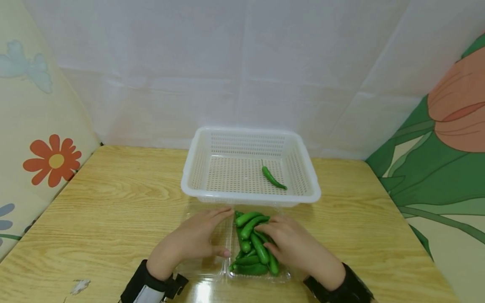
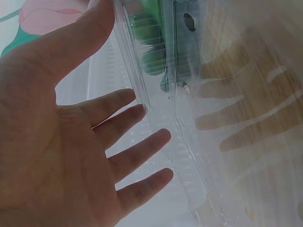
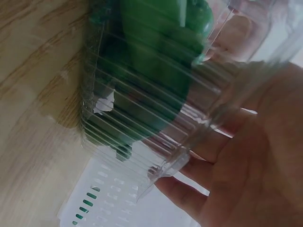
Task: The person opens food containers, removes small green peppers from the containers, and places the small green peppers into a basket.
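Lying between left hand (image 1: 195,235) and right hand (image 1: 293,242) are green peppers (image 1: 259,249)

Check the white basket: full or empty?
Nearly empty: in the head view, the white basket holds one green pepper, with the perforated floor bare around it.

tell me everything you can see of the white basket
The white basket looks like plastic: rectangular, with rounded corners, a smooth broad rim, sloping walls, and a floor and sides full of small holes. It stands upright, open at the top, on the wooden table, just beyond the clear container. One green pepper lies inside, right of centre. Whether basket and container touch is unclear.
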Motion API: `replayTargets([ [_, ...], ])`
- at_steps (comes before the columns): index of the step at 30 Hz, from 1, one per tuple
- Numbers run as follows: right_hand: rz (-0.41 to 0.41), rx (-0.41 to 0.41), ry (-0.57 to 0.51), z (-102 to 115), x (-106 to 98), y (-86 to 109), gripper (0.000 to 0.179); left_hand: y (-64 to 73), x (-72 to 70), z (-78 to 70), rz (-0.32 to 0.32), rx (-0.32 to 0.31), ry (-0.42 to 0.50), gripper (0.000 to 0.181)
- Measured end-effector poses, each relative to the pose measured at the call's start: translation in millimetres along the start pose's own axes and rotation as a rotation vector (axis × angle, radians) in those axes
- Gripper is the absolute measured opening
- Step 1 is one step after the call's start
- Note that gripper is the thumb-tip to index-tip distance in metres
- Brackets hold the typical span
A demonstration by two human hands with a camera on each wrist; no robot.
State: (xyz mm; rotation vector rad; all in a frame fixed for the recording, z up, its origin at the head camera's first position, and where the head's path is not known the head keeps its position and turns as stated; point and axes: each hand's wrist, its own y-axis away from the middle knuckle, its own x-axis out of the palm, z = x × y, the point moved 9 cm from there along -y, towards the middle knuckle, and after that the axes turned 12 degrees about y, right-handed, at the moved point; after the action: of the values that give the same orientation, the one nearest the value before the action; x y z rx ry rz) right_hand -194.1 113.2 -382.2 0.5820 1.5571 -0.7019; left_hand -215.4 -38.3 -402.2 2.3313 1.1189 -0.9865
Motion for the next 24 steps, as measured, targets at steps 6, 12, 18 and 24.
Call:
replayTargets([
  [6, 0.011, 0.004, -0.019, 0, 2, -0.5, 0.040, 0.4, 0.2, 0.3, 0.001, -0.002, 0.004, 0.096],
  [12, -0.005, -0.021, -0.039, 4, -4, -0.9, 0.043, 0.8, 0.0, -0.1, 0.002, 0.000, 0.006, 0.096],
  [18, -0.042, -0.046, -0.097, 9, -14, 0.4, 0.043, 0.3, 0.0, 0.0, 0.004, 0.004, 0.004, 0.096],
  [24, -0.071, -0.053, -0.205, 11, -24, 4.0, 0.044, 0.4, -0.3, 0.0, 0.002, 0.003, 0.012, 0.096],
])
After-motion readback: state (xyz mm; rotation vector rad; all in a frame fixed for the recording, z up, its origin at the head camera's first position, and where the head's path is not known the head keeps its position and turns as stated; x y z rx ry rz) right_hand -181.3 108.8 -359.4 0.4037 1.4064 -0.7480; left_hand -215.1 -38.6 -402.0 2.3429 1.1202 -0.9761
